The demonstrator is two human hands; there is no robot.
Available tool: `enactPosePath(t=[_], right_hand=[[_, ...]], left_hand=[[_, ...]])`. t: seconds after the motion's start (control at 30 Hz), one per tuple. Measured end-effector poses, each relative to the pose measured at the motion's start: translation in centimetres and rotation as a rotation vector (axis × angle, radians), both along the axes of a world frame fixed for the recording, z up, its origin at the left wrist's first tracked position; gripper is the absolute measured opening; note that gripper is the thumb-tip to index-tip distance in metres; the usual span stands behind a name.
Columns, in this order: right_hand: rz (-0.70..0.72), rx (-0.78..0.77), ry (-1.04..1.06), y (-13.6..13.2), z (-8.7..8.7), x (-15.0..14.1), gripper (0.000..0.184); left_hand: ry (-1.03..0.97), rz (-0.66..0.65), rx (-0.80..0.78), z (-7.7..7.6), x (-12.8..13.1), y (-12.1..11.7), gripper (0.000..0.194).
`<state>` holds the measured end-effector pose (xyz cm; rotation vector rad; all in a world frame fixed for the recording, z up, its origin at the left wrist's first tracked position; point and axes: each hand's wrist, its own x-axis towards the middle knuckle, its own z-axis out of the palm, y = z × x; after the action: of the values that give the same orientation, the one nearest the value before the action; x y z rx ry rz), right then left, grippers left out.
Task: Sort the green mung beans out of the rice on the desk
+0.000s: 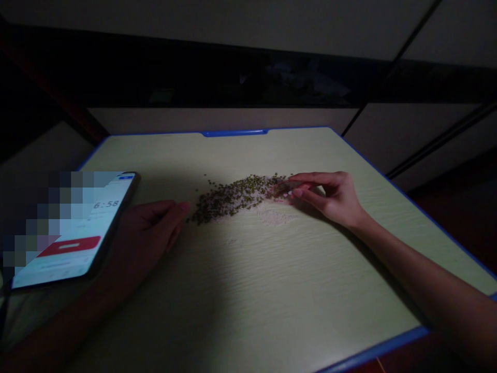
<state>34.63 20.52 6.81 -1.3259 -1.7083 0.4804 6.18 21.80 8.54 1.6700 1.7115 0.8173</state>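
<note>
A heap of green mung beans [248,187] mixed with pale rice-like grains lies in the middle of the table. At its right end, my right hand [336,197] reaches in with thumb and index fingertip apart, touching the grains; a small white speck shows by the thumb tip. A thin patch of pale grains [276,216] is spread just in front of the heap. My left hand [149,228] rests on the table by the heap's left end, its fingers curled and thumb against them. Whatever it may hold is hidden in shadow.
A lit phone [83,233] stands tilted at the left, beside my left wrist. The pale table [272,290] has a blue edge [235,133]. Behind it is a cabinet front [229,117] with a dark band. The room is dim.
</note>
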Motion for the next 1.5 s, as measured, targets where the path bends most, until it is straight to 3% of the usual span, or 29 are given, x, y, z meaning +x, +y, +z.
enactPosePath(t=[0.4, 1.5], right_hand=[[-0.044, 0.01, 0.016, 0.07, -0.15, -0.04, 0.023], [0.026, 0.012, -0.026, -0.07, -0.05, -0.05, 0.023]], left_hand=[[0.013, -0.009, 0.014, -0.16, -0.13, 0.01, 0.041], [0.011, -0.008, -0.019, 0.14, 0.1, -0.11, 0.04]])
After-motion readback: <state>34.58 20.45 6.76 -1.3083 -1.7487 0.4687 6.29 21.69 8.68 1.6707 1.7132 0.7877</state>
